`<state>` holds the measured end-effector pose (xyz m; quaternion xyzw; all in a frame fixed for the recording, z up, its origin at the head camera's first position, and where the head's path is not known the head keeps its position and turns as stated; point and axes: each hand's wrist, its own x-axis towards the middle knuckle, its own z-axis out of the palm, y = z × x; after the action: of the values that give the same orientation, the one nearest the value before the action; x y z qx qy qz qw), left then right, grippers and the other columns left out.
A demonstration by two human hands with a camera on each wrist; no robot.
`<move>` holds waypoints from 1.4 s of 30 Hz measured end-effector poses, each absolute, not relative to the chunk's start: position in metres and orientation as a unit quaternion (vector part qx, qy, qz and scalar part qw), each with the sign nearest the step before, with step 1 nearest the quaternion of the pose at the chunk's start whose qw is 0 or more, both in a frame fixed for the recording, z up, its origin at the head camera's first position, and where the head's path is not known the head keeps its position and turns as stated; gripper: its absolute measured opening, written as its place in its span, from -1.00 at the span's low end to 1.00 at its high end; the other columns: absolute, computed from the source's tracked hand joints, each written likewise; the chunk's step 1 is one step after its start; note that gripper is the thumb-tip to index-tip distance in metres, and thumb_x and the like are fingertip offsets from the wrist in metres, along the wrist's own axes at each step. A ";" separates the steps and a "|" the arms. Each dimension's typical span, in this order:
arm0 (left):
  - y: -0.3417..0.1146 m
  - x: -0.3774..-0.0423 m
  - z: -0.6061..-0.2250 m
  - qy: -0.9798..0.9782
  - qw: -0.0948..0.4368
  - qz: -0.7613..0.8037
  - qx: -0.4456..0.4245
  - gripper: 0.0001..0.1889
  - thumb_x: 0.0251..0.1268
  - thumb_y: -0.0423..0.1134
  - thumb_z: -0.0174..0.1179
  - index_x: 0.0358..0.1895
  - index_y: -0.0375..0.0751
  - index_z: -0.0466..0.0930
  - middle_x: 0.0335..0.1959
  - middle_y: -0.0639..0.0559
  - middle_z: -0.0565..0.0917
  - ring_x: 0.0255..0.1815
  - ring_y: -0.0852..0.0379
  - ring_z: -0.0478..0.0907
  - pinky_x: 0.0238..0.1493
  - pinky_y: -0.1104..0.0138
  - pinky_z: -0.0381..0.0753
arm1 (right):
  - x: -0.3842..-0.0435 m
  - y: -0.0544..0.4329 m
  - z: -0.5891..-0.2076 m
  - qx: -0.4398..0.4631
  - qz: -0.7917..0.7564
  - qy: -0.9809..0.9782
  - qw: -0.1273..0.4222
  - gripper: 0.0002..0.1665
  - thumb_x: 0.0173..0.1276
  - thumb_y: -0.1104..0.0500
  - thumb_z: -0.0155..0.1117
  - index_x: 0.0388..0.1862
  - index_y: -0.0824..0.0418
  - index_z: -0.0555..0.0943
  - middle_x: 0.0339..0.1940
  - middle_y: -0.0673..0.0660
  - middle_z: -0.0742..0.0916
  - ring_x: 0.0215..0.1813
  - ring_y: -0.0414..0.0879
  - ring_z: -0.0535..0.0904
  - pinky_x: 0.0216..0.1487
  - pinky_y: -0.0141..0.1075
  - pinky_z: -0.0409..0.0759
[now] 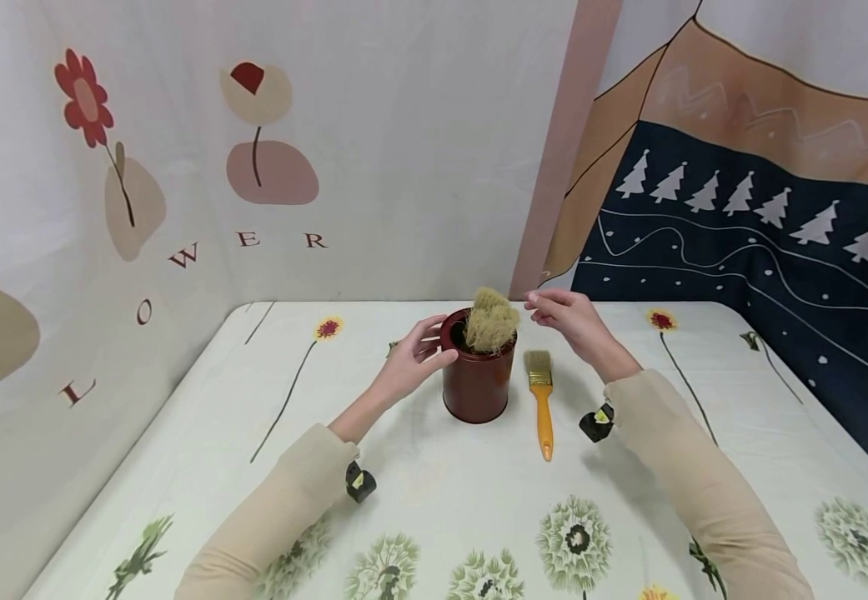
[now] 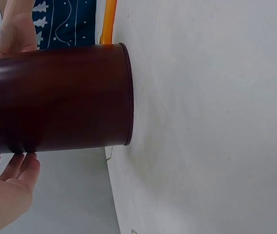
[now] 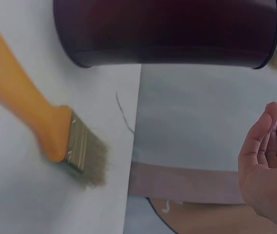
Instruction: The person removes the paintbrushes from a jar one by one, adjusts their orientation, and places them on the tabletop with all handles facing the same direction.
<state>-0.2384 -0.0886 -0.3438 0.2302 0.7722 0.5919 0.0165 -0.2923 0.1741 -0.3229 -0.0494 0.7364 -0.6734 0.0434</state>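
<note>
A dark red cylindrical can (image 1: 477, 387) stands upright on the table, its dark inside partly showing. Out of its mouth, toward the right of the rim, sticks a fuzzy clump of yellow-green fibre (image 1: 492, 321). My left hand (image 1: 407, 362) touches the can's left side near the top, with its fingertips (image 2: 16, 163) spread against the wall in the left wrist view. Just right of the clump, my right hand (image 1: 572, 325) is raised with bent fingers and nothing visible in it. The right wrist view shows its fingers (image 3: 269, 141) together, near the fibre.
Right of the can lies a flat paintbrush (image 1: 543, 408) with an orange handle, bristles pointing away from me. A flower-print cloth (image 1: 434, 492) covers the table. Printed fabric walls (image 1: 403, 150) rise behind it and along both sides.
</note>
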 end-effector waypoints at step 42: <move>-0.087 -0.234 -0.340 0.774 0.018 0.591 0.227 -0.40 0.19 -0.26 0.14 0.28 -0.28 0.14 0.15 -0.27 0.31 0.15 -0.11 0.28 0.16 0.16 0.24 | -0.300 0.145 -0.309 -0.075 -0.613 0.781 0.086 -0.48 0.21 0.02 0.19 0.05 0.33 0.48 0.03 0.18 0.51 0.05 0.02 0.35 0.09 -0.12 0.33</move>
<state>-0.2342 -0.0873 -0.3395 0.2274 0.7740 0.5906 0.0182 -0.2997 0.1452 -0.3093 -0.0747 0.7815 -0.6134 0.0865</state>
